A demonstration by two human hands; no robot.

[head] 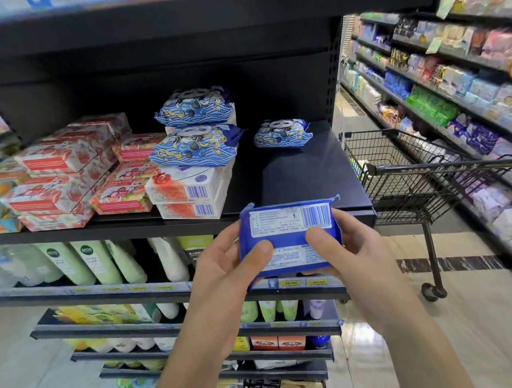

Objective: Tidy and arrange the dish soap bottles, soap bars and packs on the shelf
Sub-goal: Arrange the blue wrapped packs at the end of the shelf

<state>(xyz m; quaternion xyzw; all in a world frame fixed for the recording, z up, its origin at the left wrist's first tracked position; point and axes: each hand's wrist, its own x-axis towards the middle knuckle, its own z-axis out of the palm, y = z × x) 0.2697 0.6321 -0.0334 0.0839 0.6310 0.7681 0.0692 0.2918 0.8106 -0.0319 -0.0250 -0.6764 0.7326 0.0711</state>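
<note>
A blue soap pack (286, 222) is held in front of the black shelf (303, 176), its barcode side facing me. My left hand (224, 269) grips its left edge and my right hand (346, 250) grips its right edge, thumbs on top. On the shelf lie three more blue panda-print packs: one (283, 134) alone at the right, one (193, 146) on white soap boxes (185, 198), one (195, 108) behind it. Red-and-white soap packs (63, 179) are stacked at the left.
A black shopping cart (410, 174) stands in the aisle to the right. Lower shelves hold bottles (97, 261) and tubes. Another aisle shelf (457, 78) full of packs runs along the right. Bare shelf surface lies between the lone pack and the shelf's front edge.
</note>
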